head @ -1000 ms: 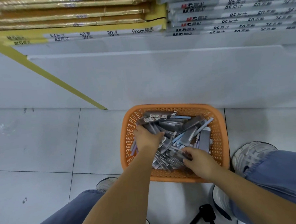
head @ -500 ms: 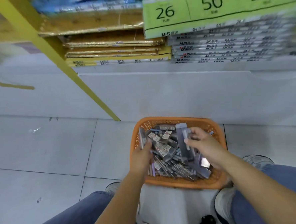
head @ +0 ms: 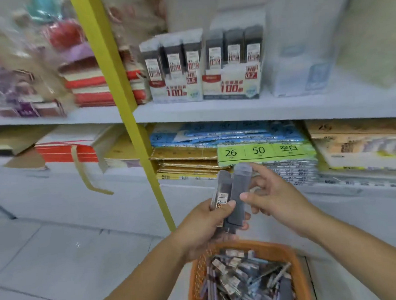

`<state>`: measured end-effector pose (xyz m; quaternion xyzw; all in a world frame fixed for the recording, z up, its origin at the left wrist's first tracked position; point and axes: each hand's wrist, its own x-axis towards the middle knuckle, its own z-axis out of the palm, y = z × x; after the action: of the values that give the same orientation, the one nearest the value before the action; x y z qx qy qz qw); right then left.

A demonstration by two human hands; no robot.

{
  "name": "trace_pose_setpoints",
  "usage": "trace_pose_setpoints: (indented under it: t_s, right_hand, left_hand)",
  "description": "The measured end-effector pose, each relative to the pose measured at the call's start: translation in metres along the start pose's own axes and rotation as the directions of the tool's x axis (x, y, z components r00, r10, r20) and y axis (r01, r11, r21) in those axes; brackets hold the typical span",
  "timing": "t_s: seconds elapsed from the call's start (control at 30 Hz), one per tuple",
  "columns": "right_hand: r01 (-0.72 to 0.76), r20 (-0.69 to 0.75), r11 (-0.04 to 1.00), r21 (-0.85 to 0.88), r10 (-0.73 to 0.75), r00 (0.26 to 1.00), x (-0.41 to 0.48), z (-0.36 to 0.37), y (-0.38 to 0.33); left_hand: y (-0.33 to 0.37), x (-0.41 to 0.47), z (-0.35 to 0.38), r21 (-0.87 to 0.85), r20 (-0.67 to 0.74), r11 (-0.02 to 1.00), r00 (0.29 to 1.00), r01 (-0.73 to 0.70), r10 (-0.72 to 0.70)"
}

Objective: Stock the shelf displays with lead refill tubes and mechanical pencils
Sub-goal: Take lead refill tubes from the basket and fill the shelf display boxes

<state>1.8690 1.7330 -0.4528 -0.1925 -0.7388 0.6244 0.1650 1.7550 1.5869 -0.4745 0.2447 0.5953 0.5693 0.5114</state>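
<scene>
Left hand (head: pixel 204 228): fingers (head: pixel 245 216) curled round two lead refill tubes (head: pixel 223 190), thumb on a paper label.
Right hand (head: pixel 278 198): thumb and fingers (head: pixel 263 170) pinch the tall grey tube (head: pixel 238 193).
Tubes: slim, smoky plastic, upright above the basket.
Basket (head: pixel 263 244): orange plastic mesh, heaped with more tubes.

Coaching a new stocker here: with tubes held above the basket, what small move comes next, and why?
Probably lift the labelled tube toward the 0.7 display box: its own label reads 0.7. The left hand grips it beside the dark tube, which the right hand pinches, above the basket.
</scene>
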Motion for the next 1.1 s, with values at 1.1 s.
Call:
trace_pose_setpoints:
  t_s: [1.1]
  right_hand:
    - [0.413,-0.291,0.909,-0.056,-0.410,0.864,0.048,-0.037,-0.137]
  left_hand:
    - [0.120,0.019,-0.007,-0.076,-0.365,0.910,0.860,-0.408,0.355]
